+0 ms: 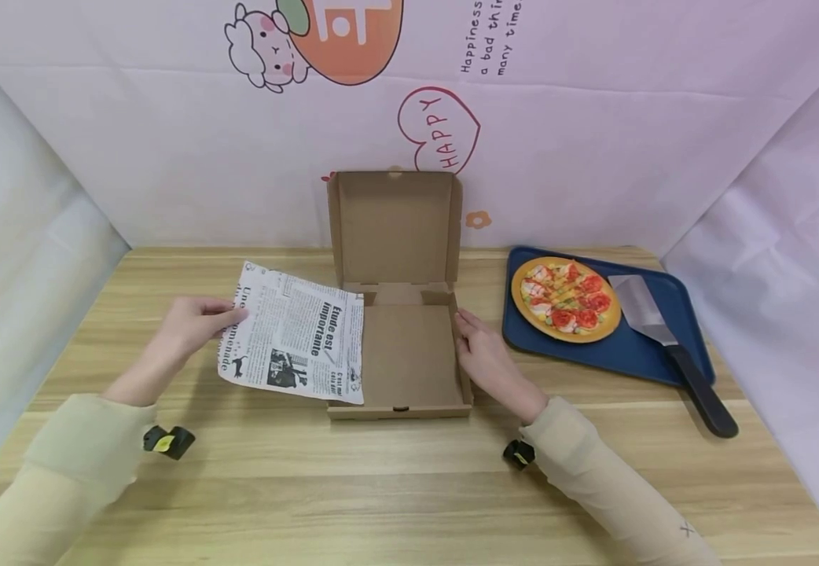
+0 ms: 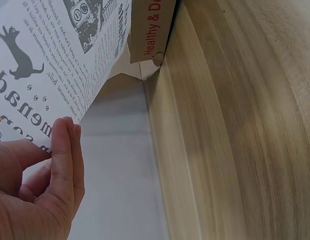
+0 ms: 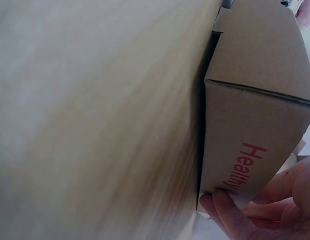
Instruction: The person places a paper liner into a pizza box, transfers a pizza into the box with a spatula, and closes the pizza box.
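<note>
A printed newspaper-style paper sheet [image 1: 289, 334] slants over the left part of an open cardboard pizza box [image 1: 416, 354], whose lid [image 1: 395, 228] stands upright at the back. My left hand [image 1: 197, 322] pinches the sheet's left edge between thumb and fingers, and the left wrist view shows the same pinch on the paper [image 2: 50, 75]. On the box's right side wall, my right hand [image 1: 487, 354] grips the cardboard. In the right wrist view, fingertips [image 3: 222, 200] press the outer wall near red lettering, with the thumb at the upper edge.
Right of the box lies a blue tray [image 1: 579, 355] carrying a pizza [image 1: 567, 299] on a yellow round base. A metal spatula [image 1: 639, 306] rests across the tray, its black handle [image 1: 703, 393] reaching over the tray's edge. A printed cloth wall [image 1: 579, 157] hangs behind the wooden table [image 1: 395, 487].
</note>
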Demonstrator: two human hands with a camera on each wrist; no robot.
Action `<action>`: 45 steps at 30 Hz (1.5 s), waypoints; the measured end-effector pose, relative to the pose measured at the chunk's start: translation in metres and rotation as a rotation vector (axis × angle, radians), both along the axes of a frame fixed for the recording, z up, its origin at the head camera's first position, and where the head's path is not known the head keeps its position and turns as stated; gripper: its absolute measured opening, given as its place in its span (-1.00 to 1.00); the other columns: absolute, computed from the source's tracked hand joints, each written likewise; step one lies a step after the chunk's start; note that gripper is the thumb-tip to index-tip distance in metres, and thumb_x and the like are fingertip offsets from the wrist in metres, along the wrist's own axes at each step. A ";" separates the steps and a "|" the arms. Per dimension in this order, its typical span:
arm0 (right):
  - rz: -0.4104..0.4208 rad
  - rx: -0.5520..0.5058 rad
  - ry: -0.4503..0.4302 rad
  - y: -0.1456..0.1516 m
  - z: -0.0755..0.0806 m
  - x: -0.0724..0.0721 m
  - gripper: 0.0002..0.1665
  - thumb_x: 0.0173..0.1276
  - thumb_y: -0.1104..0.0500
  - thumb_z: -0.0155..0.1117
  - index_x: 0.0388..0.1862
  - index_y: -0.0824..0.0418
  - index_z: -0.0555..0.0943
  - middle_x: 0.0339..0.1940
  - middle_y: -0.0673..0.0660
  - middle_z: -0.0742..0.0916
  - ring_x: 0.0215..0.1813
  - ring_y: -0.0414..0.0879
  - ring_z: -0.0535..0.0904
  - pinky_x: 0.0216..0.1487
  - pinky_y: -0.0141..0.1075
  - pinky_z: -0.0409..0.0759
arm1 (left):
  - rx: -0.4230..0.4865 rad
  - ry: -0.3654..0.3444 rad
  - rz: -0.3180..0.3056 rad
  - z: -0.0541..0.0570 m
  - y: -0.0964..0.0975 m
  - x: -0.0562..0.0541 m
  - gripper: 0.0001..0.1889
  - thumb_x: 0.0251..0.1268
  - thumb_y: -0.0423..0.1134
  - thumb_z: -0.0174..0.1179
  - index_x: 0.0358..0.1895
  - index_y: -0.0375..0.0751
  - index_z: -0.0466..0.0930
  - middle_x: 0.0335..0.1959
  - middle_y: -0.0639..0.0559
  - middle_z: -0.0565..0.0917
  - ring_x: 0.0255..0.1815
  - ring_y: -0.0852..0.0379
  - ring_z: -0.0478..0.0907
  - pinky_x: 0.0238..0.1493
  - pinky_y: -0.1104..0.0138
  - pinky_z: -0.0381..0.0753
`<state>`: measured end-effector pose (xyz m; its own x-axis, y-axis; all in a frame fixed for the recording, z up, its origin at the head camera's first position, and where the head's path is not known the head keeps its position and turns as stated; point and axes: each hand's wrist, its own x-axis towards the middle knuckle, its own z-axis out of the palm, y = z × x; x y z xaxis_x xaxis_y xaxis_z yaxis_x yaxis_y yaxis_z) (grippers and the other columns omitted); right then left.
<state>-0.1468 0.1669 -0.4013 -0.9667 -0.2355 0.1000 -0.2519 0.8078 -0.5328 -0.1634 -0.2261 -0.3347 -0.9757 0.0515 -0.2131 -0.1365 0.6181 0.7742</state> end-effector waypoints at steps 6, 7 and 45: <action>-0.003 0.002 -0.004 0.001 0.000 0.000 -0.50 0.30 0.37 0.00 0.22 0.50 0.31 0.29 0.35 0.37 0.29 0.15 0.29 0.11 -0.06 0.49 | 0.009 -0.008 -0.015 0.000 0.008 0.000 -0.53 0.22 -0.17 0.16 0.01 -0.57 0.47 -0.17 -0.28 0.63 -0.45 0.38 0.52 -0.35 0.52 0.60; -0.003 0.003 -0.002 0.001 0.000 0.000 -0.50 0.30 0.37 0.00 0.22 0.49 0.31 0.29 0.35 0.37 0.29 0.15 0.29 0.10 -0.06 0.49 | 0.009 -0.009 -0.020 -0.001 0.009 0.000 -0.54 0.22 -0.18 0.15 0.00 -0.57 0.47 -0.18 -0.28 0.64 -0.45 0.37 0.52 -0.35 0.51 0.61; 0.013 -0.002 0.025 0.000 -0.001 0.001 -0.50 0.28 0.40 0.03 0.20 0.53 0.31 0.28 0.38 0.38 0.29 0.19 0.28 0.20 0.00 0.40 | 0.134 -0.072 -0.074 -0.028 0.058 -0.009 -0.58 0.15 -0.26 0.21 -0.03 -0.56 0.46 -0.15 -0.34 0.62 -0.37 0.16 0.64 -0.12 0.19 0.64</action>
<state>-0.1458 0.1671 -0.4018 -0.9608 -0.2479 0.1243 -0.2756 0.8031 -0.5283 -0.1720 -0.1684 -0.3632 -0.9505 0.1554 -0.2693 -0.1528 0.5207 0.8400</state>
